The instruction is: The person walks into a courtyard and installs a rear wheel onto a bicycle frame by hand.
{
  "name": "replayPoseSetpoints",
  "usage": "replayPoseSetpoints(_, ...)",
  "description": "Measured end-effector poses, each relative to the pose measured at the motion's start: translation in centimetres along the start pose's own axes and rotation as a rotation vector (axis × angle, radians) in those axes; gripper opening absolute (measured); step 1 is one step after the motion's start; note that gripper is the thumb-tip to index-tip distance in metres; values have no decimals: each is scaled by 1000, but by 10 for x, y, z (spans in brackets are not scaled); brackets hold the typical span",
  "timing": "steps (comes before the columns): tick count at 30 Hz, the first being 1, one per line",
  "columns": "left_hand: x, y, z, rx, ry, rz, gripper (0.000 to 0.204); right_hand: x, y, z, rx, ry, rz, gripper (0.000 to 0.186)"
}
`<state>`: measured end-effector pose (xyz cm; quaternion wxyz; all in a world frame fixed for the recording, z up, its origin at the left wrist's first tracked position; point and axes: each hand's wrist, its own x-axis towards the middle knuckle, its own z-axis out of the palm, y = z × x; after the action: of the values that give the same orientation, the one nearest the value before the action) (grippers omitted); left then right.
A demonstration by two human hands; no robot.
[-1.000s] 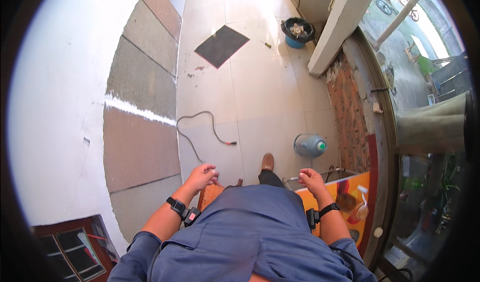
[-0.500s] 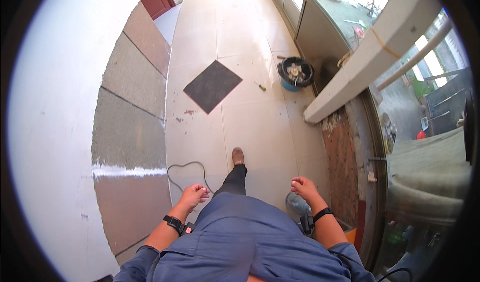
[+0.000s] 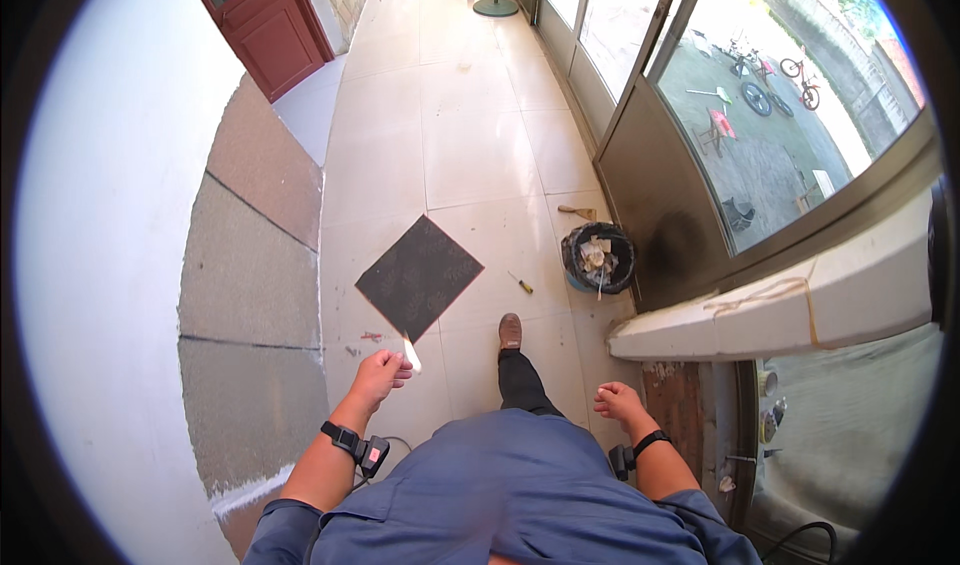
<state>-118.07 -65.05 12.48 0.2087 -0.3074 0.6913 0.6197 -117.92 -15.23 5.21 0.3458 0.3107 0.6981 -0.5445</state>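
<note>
My left hand hangs in the air with its fingers curled in and no held thing visible. A bright white streak shows beside its fingertips; I cannot make out what it is. My right hand is loosely closed near my right side, with nothing visible in it. Ahead on the floor lies a dark square mat or panel, turned cornerwise. To its right are a screwdriver with a yellowish handle and a bucket lined with a black bag and filled with rubbish. Both hands are apart from these things.
A thick white post slants out at the right beside glass doors. Behind the bucket lies a small flat tool. Debris bits lie near the mat. A red door stands far left, a round green base far ahead.
I have stepped forward: the mat, screwdriver and bucket are nearer, and the other foot is now in front. The cable loop has mostly left view. Both hands stay curled.
</note>
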Motion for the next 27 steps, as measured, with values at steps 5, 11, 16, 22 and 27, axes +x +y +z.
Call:
replayPoseSetpoints(5, 94, 49, -21, -74, 61, -31, 34, 114, -103, 0, 39, -19, 4, 24)
replayPoseSetpoints(11, 182, 143, -33, -98, 84, -99, 33, 200, -288, -4, -51, -37, -83, 25)
replayPoseSetpoints(16, 288, 229, -36, -83, 83, -167, 28, 266, -414, 6, 34, -2, -165, 28)
replayPoseSetpoints(22, 454, 359, -55, -15, -49, -83, 31, 324, -513, 15, 93, 104, -73, 30)
replayPoseSetpoints(27, 565, 509, -54, 105, -130, 14, 32, 354, -571, 12, 224, 162, 7, 30)
